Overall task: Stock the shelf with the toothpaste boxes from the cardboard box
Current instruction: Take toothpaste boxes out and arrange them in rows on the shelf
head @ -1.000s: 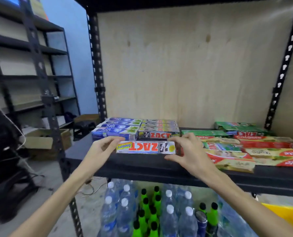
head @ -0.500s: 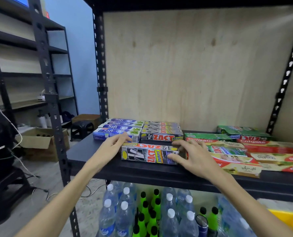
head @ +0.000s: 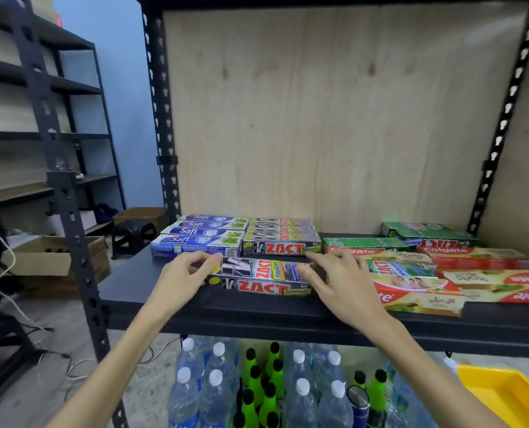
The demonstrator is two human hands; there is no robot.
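Between the two hands, on the dark shelf [head: 152,291], lies a Zact toothpaste box [head: 263,276] — its long axis runs left to right, parallel to the shelf's front edge, one end at each hand. Behind the hands a plywood back panel [head: 334,118] closes the bay, framed by black perforated uprights [head: 161,149]; further shelving [head: 56,88] and a cardboard box [head: 56,257] on the floor stand well off to the left hand's side. Beyond the fingertips sit two stocked rows: Safi boxes [head: 201,239] towards the left hand, a Zact row [head: 281,239] straight ahead. Loosely laid Colgate and green boxes [head: 442,273] spread out past the right hand. Below the wrists, under the shelf, stand water bottles [head: 201,381], with green bottles [head: 263,375] among them. The left hand [head: 179,282] curls its fingers round the box's left end; the right hand [head: 346,288] rests spread, nearly straight fingers on the right end, not clearly pinching it. Both hands are about equally near. The box lies just in front of the Zact row — by judgement, the coming move is a short push away from the hands, keeping the long axis square to that row.
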